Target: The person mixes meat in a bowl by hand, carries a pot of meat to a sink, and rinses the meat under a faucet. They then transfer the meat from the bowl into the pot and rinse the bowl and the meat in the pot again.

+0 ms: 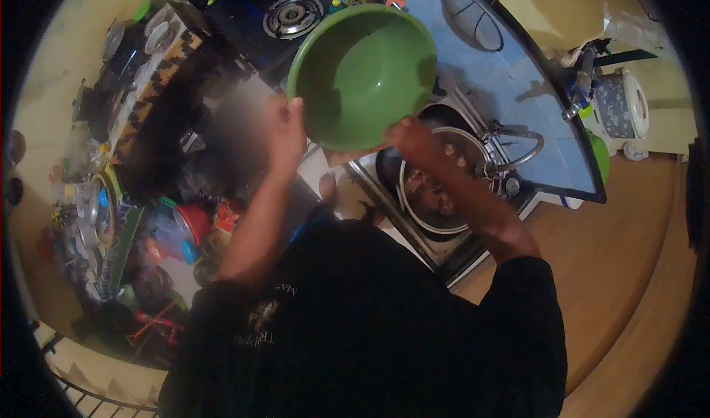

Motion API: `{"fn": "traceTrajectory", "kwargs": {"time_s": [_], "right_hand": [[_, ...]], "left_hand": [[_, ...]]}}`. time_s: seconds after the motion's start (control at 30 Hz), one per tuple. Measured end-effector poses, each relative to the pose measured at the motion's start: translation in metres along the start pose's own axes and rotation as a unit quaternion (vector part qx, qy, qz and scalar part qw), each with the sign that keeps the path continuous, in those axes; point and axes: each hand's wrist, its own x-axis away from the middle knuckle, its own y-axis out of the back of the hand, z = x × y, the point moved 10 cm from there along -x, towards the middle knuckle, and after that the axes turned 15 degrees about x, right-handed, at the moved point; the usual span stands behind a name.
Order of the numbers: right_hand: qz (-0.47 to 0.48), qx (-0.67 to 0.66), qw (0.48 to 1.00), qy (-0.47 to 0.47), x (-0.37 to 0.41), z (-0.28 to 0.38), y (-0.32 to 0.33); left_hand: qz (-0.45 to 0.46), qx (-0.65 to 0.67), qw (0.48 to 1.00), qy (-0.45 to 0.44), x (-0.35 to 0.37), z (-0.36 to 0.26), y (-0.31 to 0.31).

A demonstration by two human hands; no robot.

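A large green plastic basin [377, 70] is held up and tilted in front of me, its inside facing my view. My left hand [287, 126] grips the rim on its left side, thumb pointing up. At the lower right of the rim, my right hand [409, 135] is closed on the edge. Below my right forearm sits a round metal pot [464, 229] in the sink, holding pieces of what looks like raw meat [436, 194] in liquid. No contents can be made out in the basin apart from a shiny spot.
A curved faucet [525, 152] reaches over the pot. Behind the basin is a gas stove burner [293, 16]. A wire-framed food cover or strainer [472, 20] lies on the blue tiled counter [543, 96]. Cluttered kitchenware and a red container [194, 222] stand at the left.
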Motion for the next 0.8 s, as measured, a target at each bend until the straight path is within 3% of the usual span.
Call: {"fn": "traceTrajectory", "kwargs": {"time_s": [0.1,0.17,0.2,0.27,0.3,0.33,0.37,0.47,0.53,0.6,0.63,0.67,0.7,0.8], "right_hand": [[-0.017,-0.080,0.996,0.017,0.018,0.021,0.009],[0.128,-0.296,0.922,-0.214,0.039,0.003,-0.024],[0.126,-0.295,0.922,-0.216,0.039,0.007,-0.033],[-0.099,-0.179,0.965,-0.164,0.036,0.019,-0.004],[-0.100,-0.178,0.964,-0.170,0.038,0.020,-0.006],[0.057,-0.151,0.979,-0.126,0.029,0.031,-0.025],[0.213,-0.123,0.966,-0.080,0.032,0.045,-0.048],[0.126,-0.106,0.970,-0.181,0.039,0.042,-0.073],[0.174,-0.125,0.952,-0.220,0.042,0.039,-0.076],[0.223,-0.149,0.927,-0.261,0.051,0.040,-0.082],[0.157,-0.161,0.947,-0.230,0.048,0.048,-0.075],[0.091,-0.170,0.961,-0.197,0.048,0.056,-0.069],[0.036,-0.167,0.960,-0.223,0.052,0.055,-0.065],[0.057,-0.145,0.928,-0.339,0.092,0.028,0.007]], "left_hand": [[-0.010,-0.001,1.000,0.014,0.005,-0.003,0.001],[-0.046,-0.069,0.994,0.067,0.003,-0.007,0.009],[-0.045,-0.067,0.995,0.065,0.001,-0.018,0.012],[0.038,-0.315,0.940,0.122,-0.004,-0.027,0.012],[0.047,-0.406,0.912,0.020,-0.008,-0.034,0.012],[0.052,-0.405,0.913,0.014,-0.011,-0.040,0.011],[0.039,-0.369,0.928,0.025,-0.012,-0.044,0.014],[0.027,-0.292,0.955,0.046,-0.008,-0.044,0.018],[0.022,-0.033,0.991,0.125,0.009,0.019,0.027],[0.021,0.221,0.952,0.210,0.030,0.080,0.025],[0.020,0.341,0.905,0.254,0.040,0.094,0.015],[0.034,0.338,0.903,0.262,0.047,0.087,0.006],[0.036,0.302,0.905,0.299,0.055,0.085,0.002],[0.038,0.264,0.897,0.354,0.071,0.096,-0.011]]}}
